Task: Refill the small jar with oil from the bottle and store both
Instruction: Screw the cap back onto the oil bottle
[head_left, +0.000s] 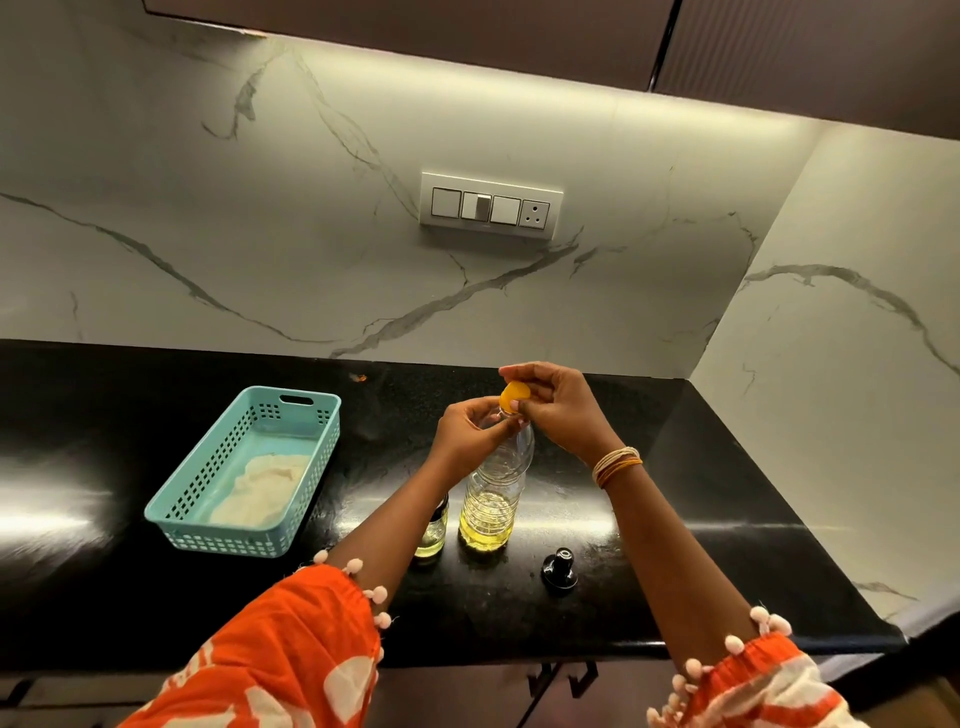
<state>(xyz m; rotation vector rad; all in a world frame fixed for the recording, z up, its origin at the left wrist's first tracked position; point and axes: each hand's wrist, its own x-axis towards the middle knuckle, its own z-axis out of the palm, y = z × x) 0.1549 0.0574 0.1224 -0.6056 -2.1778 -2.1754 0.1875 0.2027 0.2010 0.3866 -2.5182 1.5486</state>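
Note:
A clear plastic oil bottle (493, 493) stands upright on the black counter (701, 483), about a third full of yellow oil. My left hand (467, 436) grips its neck. My right hand (556, 410) pinches the yellow cap (514, 396) at the bottle's mouth. The small glass jar (434, 535) stands just left of the bottle, partly hidden behind my left forearm, with a little oil in it. Its black lid (559, 571) lies on the counter to the right of the bottle.
A teal perforated basket (197, 499) with a pale cloth inside sits on the left of the counter. Marble walls meet in a corner at the right, with a switch plate (491, 206) on the back wall. Dark cabinets hang overhead.

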